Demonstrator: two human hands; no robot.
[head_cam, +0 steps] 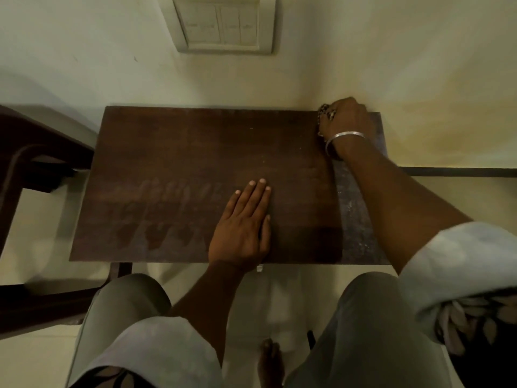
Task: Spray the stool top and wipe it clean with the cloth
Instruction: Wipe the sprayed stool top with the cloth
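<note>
The stool top [173, 152] is a dark brown wooden rectangle standing against the wall. Damp streaks show on its front left part, and a greyish dusty strip [355, 214] runs along its right edge. My left hand [243, 225] lies flat, palm down, on the front middle of the top and holds nothing. My right hand [348, 121], with a metal bangle on the wrist, presses down at the far right corner. It is closed over a dark patterned cloth [324, 113], of which only a small bit peeks out at the hand's left side. No spray bottle is in view.
A dark wooden chair or frame [36, 163] stands close to the stool's left side. A switch plate [223, 23] is on the wall behind. My knees [128, 317] and a bare foot [270, 359] are just in front of the stool, on the pale floor.
</note>
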